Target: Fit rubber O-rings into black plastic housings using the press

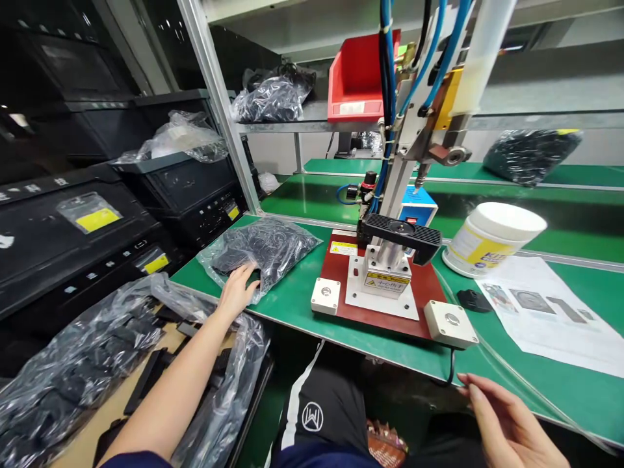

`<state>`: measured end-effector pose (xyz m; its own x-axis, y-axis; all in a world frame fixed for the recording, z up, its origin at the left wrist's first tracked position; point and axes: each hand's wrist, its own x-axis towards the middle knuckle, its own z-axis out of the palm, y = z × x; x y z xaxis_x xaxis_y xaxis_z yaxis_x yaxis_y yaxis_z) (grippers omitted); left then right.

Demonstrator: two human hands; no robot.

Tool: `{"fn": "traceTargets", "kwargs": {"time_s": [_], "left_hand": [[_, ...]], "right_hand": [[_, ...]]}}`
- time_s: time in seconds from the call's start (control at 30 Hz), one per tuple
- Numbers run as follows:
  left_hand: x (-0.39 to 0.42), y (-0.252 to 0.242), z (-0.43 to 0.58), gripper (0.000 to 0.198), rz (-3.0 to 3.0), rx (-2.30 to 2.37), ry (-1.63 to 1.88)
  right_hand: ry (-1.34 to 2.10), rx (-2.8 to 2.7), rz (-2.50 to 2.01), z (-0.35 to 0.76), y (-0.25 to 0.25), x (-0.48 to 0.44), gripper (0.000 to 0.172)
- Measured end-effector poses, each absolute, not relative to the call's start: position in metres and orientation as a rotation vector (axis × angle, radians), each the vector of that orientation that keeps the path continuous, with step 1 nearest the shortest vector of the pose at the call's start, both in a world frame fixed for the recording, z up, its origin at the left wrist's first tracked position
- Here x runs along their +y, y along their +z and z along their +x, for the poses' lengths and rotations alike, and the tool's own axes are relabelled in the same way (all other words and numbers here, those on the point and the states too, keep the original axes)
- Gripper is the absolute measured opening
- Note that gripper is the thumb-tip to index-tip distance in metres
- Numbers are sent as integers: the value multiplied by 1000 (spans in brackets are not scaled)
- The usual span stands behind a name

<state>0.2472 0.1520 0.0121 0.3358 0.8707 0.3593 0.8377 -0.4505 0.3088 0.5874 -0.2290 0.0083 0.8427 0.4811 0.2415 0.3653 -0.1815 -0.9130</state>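
Note:
My left hand (238, 289) reaches to the mouth of a clear plastic bag (287, 244) holding black parts. Its fingers stretch onto the bag, the thumb stands apart, and the fingertips are partly lost against the dark contents. Low on the right, my right hand (509, 416) hovers by the table's front edge, fingers loosely bent and nothing visible in them. A black cable (452, 367) hangs near its fingertips. Between the hands stands a bench press (407, 149) on a red-brown base. On its metal fixture (387, 273) lies a long black part (402, 235) with a round disc.
White button boxes (325, 296) (451, 323) flank the fixture. To the right are a white tub (494, 237), a small black piece (474, 300) and a printed sheet (556, 312). Below left, a plastic-lined box (112, 406) holds black parts. Black crates (180, 188) and a red bin (358, 78) stand behind.

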Motion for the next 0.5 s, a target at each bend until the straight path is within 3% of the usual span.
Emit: {"fn": "traceTargets", "kwargs": {"time_s": [0.2, 0.37, 0.5], "left_hand": [[183, 14, 268, 41, 2448, 1754, 773], [179, 7, 246, 28, 2449, 1582, 903], [162, -7, 235, 47, 2350, 1552, 1198]], "right_hand": [[119, -879, -1791, 587, 6, -228, 33], [227, -951, -1800, 574, 8, -229, 27], [289, -1108, -1849, 565, 17, -225, 24]]}}
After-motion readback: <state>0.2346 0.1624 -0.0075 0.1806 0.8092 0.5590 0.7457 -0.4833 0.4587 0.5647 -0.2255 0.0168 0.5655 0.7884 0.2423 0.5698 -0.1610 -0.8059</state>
